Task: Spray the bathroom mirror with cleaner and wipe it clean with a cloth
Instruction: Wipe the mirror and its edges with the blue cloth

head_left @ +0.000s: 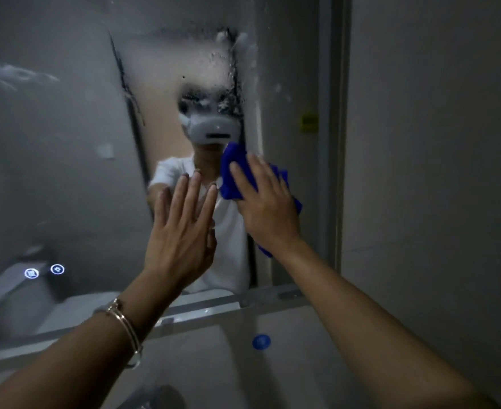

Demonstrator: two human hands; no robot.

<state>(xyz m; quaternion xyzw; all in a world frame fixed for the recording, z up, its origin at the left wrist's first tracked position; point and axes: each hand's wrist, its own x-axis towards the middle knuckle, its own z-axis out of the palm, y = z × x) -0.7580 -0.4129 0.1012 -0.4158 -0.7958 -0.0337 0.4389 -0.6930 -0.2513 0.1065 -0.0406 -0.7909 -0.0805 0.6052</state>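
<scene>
The bathroom mirror (66, 172) fills the left and middle of the view, with white foamy cleaner smeared and dripping near its top middle (222, 69). My right hand (265, 205) presses a bunched blue cloth (231, 172) flat against the glass near the mirror's right edge. My left hand (181, 231) rests flat on the glass just left of it, fingers spread, holding nothing. A bracelet sits on the left wrist. No spray bottle is in view.
A pale wall (435, 172) runs down the right side next to the mirror frame (336, 143). Two lit round touch buttons (44, 271) glow at the mirror's lower left. Below lies a white sink (243, 364) with a blue round cap (261, 341) on it.
</scene>
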